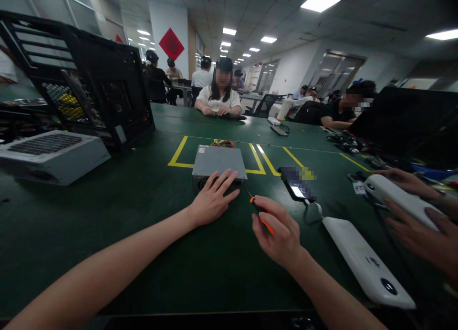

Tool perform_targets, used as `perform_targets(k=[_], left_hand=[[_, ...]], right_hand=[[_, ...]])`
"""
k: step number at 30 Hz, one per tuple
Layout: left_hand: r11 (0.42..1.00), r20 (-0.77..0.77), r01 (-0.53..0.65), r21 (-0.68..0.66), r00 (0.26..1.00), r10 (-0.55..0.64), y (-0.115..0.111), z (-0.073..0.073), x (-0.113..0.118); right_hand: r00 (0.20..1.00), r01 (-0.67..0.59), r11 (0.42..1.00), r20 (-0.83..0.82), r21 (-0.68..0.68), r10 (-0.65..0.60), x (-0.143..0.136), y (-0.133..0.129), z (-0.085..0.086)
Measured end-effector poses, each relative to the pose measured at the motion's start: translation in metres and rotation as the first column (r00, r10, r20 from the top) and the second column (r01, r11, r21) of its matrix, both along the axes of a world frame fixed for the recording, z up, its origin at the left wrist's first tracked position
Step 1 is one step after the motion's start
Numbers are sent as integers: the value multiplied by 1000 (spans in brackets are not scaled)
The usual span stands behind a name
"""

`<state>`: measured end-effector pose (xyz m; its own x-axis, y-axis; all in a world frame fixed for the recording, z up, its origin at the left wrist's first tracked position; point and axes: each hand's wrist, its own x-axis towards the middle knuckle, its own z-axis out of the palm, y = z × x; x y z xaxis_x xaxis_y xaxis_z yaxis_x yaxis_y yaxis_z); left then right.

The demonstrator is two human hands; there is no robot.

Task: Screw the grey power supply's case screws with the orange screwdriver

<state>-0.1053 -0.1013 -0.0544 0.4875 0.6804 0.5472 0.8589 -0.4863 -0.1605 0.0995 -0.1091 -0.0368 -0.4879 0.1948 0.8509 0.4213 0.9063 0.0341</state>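
Note:
A grey metal power supply box point(218, 162) sits on the green table, partly inside a yellow tape outline, with coloured wires at its back. My left hand point(214, 199) rests with spread fingers on its front edge and top. My right hand point(277, 230) grips a small orange and black screwdriver point(265, 221), whose thin shaft points up and left to the box's front right corner. Whether the tip touches the box is too small to tell.
A black computer case point(125, 98) and a larger grey power supply point(53, 153) stand at left. To the right lie a phone point(297, 184) and a white power bank point(367, 261). Another person's hands hold a white device point(404, 201) at far right. A person sits opposite.

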Motion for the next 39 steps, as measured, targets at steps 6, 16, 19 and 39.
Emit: perform_targets(k=[6,16,19,39], left_hand=[[1000,16,-17,14,1000,17,8,0,7],[1000,-4,-21,-7,1000,21,4,1,5],[1000,-9,-9,-12,1000,9,5,1,3],[998,92,11,64,996,-17,3,0,-19]], right_hand=[[1000,2,1000,3,12,-2,3,2,1],[992,26,1000,-121,18,-23,9,0,14],[911,86,975,-412,203,6,18,6,25],[980,-166,973,136,161,145,-12,7,-3]])
